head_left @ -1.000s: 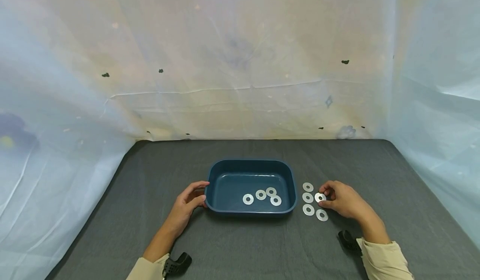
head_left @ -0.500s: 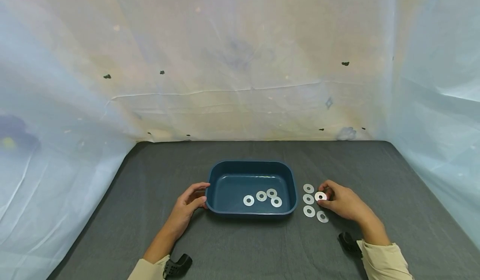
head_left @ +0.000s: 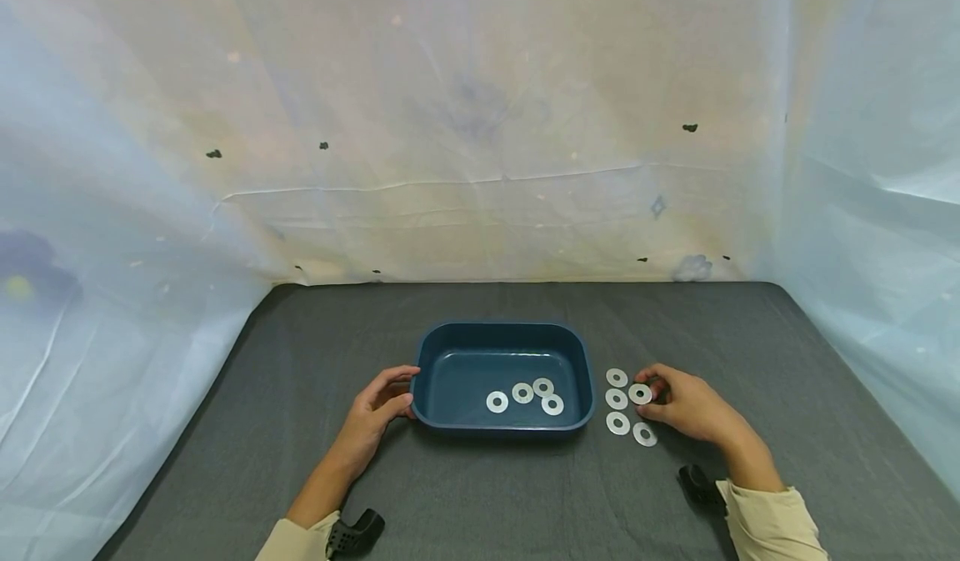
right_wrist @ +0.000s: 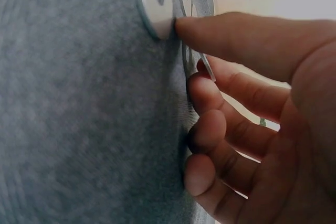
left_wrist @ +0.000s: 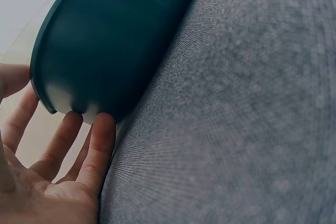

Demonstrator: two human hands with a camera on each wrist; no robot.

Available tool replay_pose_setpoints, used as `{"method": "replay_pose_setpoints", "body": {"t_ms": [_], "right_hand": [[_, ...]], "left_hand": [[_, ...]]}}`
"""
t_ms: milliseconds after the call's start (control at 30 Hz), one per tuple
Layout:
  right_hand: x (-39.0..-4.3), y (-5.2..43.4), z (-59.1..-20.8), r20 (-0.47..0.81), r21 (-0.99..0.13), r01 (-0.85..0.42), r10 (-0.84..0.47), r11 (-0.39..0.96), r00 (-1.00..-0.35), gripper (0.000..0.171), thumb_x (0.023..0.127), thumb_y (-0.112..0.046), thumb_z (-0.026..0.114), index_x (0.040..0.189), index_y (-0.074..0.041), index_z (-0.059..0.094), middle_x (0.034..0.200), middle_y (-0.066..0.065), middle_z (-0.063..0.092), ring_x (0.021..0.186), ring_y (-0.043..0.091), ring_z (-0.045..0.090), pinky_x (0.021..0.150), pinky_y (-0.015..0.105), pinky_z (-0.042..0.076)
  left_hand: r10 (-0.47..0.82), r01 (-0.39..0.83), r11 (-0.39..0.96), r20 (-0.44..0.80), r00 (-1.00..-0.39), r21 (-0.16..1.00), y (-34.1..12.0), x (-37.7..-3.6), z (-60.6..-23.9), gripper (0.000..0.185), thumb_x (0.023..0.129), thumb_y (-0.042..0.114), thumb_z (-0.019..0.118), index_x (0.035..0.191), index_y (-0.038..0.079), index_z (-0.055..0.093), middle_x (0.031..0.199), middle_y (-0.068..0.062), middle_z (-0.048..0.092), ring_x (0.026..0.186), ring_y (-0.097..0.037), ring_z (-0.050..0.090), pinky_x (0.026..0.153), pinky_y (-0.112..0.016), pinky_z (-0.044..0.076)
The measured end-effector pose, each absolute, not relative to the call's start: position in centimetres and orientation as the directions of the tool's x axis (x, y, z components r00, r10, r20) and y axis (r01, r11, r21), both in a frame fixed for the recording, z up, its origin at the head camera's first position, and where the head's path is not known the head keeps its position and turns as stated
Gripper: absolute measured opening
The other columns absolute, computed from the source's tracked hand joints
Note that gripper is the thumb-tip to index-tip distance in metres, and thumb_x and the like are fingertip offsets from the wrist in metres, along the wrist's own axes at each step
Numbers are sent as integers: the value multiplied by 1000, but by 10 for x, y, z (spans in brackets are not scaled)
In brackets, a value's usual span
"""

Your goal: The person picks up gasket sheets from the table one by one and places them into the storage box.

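Observation:
A blue rectangular tray point(head_left: 498, 428) stands on the table with several flat metal washers point(head_left: 497, 402) in it. My left hand point(head_left: 378, 398) rests against the tray's left end. In the left wrist view, extended fingers point(left_wrist: 97, 150) touch the tray's outer wall point(left_wrist: 110, 40) and the thumb meets its rim. Right of the tray, my right hand point(head_left: 686, 403) pinches a washer point(head_left: 640, 393) between thumb and forefinger. Its thin edge point(right_wrist: 208, 68) shows tilted in the right wrist view; whether it touches the cloth I cannot tell. The other right fingers are bent beside the cloth.
Several more washers point(head_left: 618, 423) lie flat on the table between the tray and my right hand. One of them point(head_left: 644, 434) is just below the pinched washer. Grey cloth point(head_left: 510, 503) covers the table. Pale patterned sheets point(head_left: 480, 211) hang behind and at both sides.
The washer at my right fingertips has risen very slightly from among the others. My left hand and the tray hold their places.

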State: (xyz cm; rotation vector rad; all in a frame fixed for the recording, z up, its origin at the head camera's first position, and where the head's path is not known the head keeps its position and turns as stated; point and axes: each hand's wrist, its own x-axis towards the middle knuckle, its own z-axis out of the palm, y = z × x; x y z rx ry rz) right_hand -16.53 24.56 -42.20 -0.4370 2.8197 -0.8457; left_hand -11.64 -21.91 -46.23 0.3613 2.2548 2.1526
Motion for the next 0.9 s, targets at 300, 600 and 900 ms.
{"method": "replay_pose_setpoints", "body": {"t_ms": [300, 600, 900], "right_hand": [[-166, 245, -422, -55, -547, -237, -317, 803, -947, 37, 82, -23, 80, 111, -5, 66, 88, 0, 56, 68, 7, 43, 60, 25, 34], [-166, 244, -421, -50, -558, -207, -281, 804, -958, 33, 83, -22, 79, 110, -6, 67, 87, 0, 56, 67, 6, 44, 58, 24, 36], [-165, 243, -417, -31, -572, -165, -222, 803, -975, 35, 84, -24, 78, 111, -6, 66, 87, 0, 55, 64, 6, 44, 56, 23, 35]], "left_hand": [[167, 163, 33, 155, -974, 986, -220, -117, -463, 41, 101, 13, 57, 138, -3, 48, 125, -5, 54, 98, -8, 61, 78, -27, 56], [168, 165, 33, 157, -973, 986, -220, -116, -463, 41, 101, 12, 57, 138, -4, 48, 125, -3, 54, 99, -8, 61, 79, -27, 56], [165, 158, 38, 150, -975, 987, -220, -116, -463, 42, 101, 13, 57, 138, -3, 49, 126, -7, 54, 99, -8, 61, 79, -27, 56]]}}
